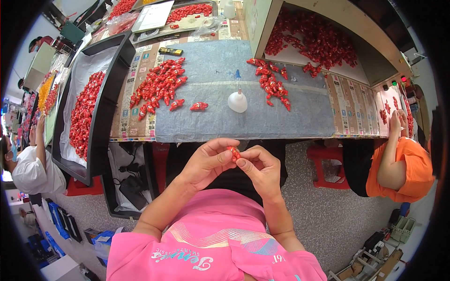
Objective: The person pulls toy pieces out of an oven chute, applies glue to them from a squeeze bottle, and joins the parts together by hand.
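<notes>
In front of my chest, just off the table's near edge, a small red figure-like piece (pixel 234 153) sits pinched between the fingertips of both hands. My left hand (pixel 211 160) grips it from the left, thumb on its side. From the right, my right hand (pixel 261 167) closes thumb and forefinger on its lower end. On the blue-grey mat (pixel 206 124) ahead, a white squeeze bottle (pixel 237 102) with a thin, blue-tipped nozzle stands upright. Left of it lies a pile of similar red pieces (pixel 161 84), with a few loose ones nearby. A smaller group (pixel 273 84) spreads to the right.
A black tray (pixel 123 61) of red pieces projects past the table edge at left. A box-like shelf (pixel 262 28) holds a red heap at the back right. A yellow-black object (pixel 170 51) lies behind the left pile. Co-workers sit on both sides; red stools (pixel 323 161) stand below.
</notes>
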Motion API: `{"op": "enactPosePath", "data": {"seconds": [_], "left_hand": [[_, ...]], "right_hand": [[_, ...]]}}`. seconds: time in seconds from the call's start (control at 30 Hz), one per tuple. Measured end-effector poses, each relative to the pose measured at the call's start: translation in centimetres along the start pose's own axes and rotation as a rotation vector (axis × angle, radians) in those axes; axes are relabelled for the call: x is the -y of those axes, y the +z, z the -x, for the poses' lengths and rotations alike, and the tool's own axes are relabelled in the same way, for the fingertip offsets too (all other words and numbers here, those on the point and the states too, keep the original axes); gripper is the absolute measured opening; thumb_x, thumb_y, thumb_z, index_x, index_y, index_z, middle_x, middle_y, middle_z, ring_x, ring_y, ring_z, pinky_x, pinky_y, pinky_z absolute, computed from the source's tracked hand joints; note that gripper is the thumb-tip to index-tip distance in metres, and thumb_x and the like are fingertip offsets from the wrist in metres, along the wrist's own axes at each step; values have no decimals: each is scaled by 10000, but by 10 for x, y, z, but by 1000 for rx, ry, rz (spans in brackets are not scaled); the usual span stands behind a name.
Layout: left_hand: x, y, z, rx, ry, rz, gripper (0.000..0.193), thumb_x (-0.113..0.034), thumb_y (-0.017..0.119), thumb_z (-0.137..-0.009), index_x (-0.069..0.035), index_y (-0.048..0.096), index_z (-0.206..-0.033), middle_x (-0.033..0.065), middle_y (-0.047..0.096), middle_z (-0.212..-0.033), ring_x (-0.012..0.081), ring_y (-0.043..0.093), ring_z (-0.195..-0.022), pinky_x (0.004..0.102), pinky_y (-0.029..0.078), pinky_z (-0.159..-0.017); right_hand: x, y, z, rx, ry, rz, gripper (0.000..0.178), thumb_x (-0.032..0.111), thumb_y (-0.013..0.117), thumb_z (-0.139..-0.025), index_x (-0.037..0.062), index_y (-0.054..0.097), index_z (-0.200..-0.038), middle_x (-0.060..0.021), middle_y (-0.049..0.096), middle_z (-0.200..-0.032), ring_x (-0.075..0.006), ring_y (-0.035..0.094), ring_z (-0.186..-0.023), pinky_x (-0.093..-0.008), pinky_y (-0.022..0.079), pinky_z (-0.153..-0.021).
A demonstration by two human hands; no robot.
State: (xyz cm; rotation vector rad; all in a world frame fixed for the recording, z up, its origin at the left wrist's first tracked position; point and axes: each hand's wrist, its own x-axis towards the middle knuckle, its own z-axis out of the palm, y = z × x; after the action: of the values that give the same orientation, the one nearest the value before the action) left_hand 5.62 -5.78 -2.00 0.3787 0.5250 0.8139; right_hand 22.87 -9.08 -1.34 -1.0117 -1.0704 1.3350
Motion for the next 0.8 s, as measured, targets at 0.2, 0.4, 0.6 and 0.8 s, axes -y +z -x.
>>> {"op": "enactPosePath", "data": {"seconds": [0.2, 0.4, 0.6, 0.8], "left_hand": [[1, 6, -1, -41, 79, -15, 311, -62, 612, -900, -30, 564, -1206, 100, 634, -1108, 171, 618, -1003, 312, 514, -885], [0, 7, 1, -85, 43, -38, 393, -34, 602, -898, -20, 528, -1283, 127, 610, -1174, 192, 591, -1073, 334, 489, -935], [-3, 7, 2, -30, 48, -85, 396, -15, 581, -896, 1, 522, -1286, 134, 595, -1211, 193, 603, -1062, 319, 501, -922], [-8, 8, 6, -19, -6, -80, 393, -5, 571, -898, 7, 520, -1288, 104, 612, -1166, 158, 607, -1034, 298, 508, -890]], "right_hand": [[5, 4, 0, -44, -169, 344, 145, 50, 735, -792, 8, 667, -913, -57, 635, -853, -116, 613, -748, -223, 498, -672], [0, 11, -1, -122, -357, 496, 184, 17, 764, -739, 19, 669, -896, -71, 643, -838, -136, 607, -712, -264, 495, -586], [-2, 10, -2, -100, -483, 658, 243, 11, 773, -718, 24, 657, -931, -65, 638, -843, -146, 612, -726, -275, 497, -583], [10, -5, -10, -30, -327, 533, 286, 69, 711, -813, 55, 658, -1094, -60, 601, -933, -143, 589, -791, -244, 481, -653]]}}
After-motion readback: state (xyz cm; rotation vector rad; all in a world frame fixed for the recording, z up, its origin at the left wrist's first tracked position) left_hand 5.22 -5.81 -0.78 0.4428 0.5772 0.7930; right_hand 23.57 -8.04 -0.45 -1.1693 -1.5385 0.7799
